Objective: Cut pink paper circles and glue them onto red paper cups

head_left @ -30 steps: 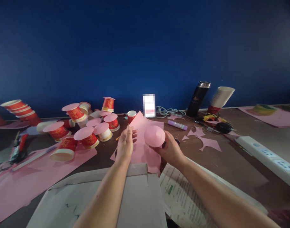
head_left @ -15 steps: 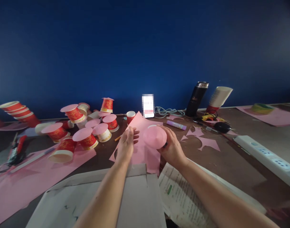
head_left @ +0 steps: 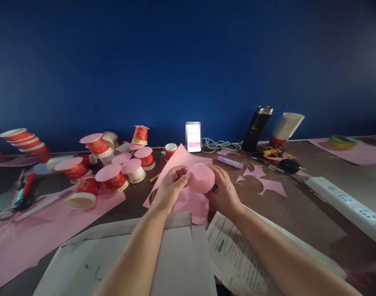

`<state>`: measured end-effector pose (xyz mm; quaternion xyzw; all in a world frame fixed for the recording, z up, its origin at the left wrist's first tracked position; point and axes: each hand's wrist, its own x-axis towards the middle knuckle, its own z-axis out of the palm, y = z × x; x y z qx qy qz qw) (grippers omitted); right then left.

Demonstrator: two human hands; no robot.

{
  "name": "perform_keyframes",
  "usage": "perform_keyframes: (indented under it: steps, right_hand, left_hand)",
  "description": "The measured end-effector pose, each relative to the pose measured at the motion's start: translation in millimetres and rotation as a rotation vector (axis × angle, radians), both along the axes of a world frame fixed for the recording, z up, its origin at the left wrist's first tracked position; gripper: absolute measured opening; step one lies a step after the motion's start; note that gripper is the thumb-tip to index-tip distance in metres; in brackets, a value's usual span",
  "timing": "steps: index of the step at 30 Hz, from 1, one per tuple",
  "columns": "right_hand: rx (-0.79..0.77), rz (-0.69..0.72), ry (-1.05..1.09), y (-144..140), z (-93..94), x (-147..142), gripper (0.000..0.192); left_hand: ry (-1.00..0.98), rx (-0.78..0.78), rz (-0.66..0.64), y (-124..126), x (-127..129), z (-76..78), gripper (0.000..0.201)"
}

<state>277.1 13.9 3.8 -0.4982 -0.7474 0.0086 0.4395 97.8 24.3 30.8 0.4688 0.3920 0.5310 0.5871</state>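
Hands raised together above the pink sheet [head_left: 188, 199] — left hand [head_left: 169, 190] pinching, right hand [head_left: 225, 193] gripping — pink-topped cup [head_left: 201, 178]

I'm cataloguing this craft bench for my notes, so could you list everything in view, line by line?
pink paper disc: one, pink, between both hands
pink sheet: one, pink, under the hands
paper cups: many, red and white, some topped with pink, left
glue stick: one, purple, behind the hands
flask: one, black, by the wall
power strip: one, white, right
cardboard: one, grey, nearest edge
left hand: touching the disc
right hand: holding the disc
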Motion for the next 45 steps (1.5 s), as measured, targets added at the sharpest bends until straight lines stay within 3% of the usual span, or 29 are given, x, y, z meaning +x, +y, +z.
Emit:
perform_keyframes:
  steps: [6, 10, 13, 19, 23, 26, 33, 37, 40, 45]
  right_hand:
    - [-0.045, -0.015, 0.086, 0.8, -2.2, -1.8, 0.058]
    - [-0.314, -0.115, 0.336, 1.4, 1.1, -2.4, 0.056]
    - [-0.47, -0.12, 0.394, 1.5, 7.0, -0.6, 0.052]
    - [-0.453, -0.096, 0.289, -1.2, 7.4, -2.0, 0.044]
    - [-0.378, -0.062, 0.183, -1.6, 1.2, -4.9, 0.037]
    - [-0.404, -0.037, 0.17, -1.3, -1.9, -6.7, 0.04]
    - [-0.397, 0.096, 0.211, -2.1, -16.6, -13.6, 0.07]
    - [-0.39, 0.133, 0.128, -1.9, -24.2, -15.1, 0.058]
    - [-0.387, 0.146, 0.058, 0.7, -28.3, -13.4, 0.044]
    - [-0.363, 0.176, 0.01, 4.5, -31.1, -9.1, 0.038]
  left_hand:
    - [0.026, -0.01, 0.002, 0.5, -0.6, -1.1, 0.047]
    - [0.072, -0.013, 0.042, 0.0, -0.3, -0.8, 0.038]
    - [0.168, 0.058, 0.006, -0.8, -1.7, -2.8, 0.04]
    - [0.277, 0.142, -0.072, -2.9, -0.9, -5.7, 0.063]
    - [0.322, 0.167, -0.06, -4.3, 3.2, -2.6, 0.052]
    - [0.359, 0.219, -0.026, -5.7, 4.4, 0.1, 0.044]
    - [0.302, 0.234, 0.196, -1.5, 0.1, -0.6, 0.042]
    - [0.402, 0.297, 0.387, 3.9, -6.2, 2.7, 0.042]
    - [0.472, 0.356, 0.487, 9.9, -19.5, 15.1, 0.044]
    - [0.634, 0.413, 0.683, 27.7, -76.8, 46.8, 0.045]
